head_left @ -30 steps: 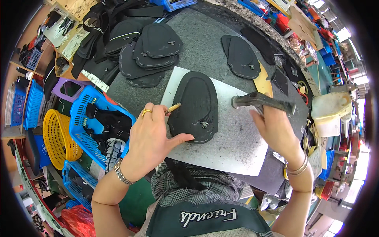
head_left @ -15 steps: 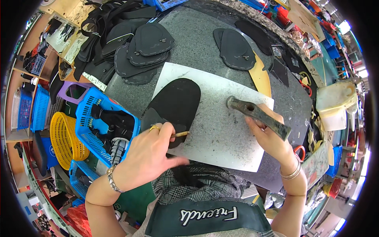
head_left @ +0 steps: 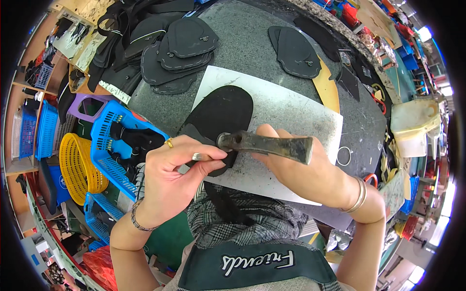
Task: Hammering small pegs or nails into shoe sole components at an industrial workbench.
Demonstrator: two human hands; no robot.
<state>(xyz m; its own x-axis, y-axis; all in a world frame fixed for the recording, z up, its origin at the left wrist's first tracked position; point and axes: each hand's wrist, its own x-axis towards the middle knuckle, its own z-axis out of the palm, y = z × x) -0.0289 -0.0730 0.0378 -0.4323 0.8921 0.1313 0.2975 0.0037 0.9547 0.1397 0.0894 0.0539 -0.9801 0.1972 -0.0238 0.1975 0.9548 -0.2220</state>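
Note:
My left hand (head_left: 170, 167) is closed in a pinch over the near part of a black rounded piece (head_left: 223, 109). A small silvery rod end (head_left: 197, 156) shows between its finger and thumb; most of this thin rod is hidden. In my right hand (head_left: 306, 169) is a hammer (head_left: 272, 145) with a worn dark metal head. The hammer's round face is just beside my left fingertips, above the black piece; whether it touches anything I cannot tell. The black piece lies on a white board (head_left: 286, 106), with a smaller grey-black layer at its left edge.
Stacked black stitched pieces (head_left: 187, 43) lie at the far left, with more (head_left: 296, 53) at the far right beside a yellow strip (head_left: 327, 87). A blue basket (head_left: 107, 145) and a yellow basket (head_left: 75, 160) stand left. Red-handled scissors (head_left: 381, 104) lie at the right.
My right hand has brought the hammer leftward, up to my left fingertips. My left fingers have drawn into a tighter pinch, and the rod now shows a different end.

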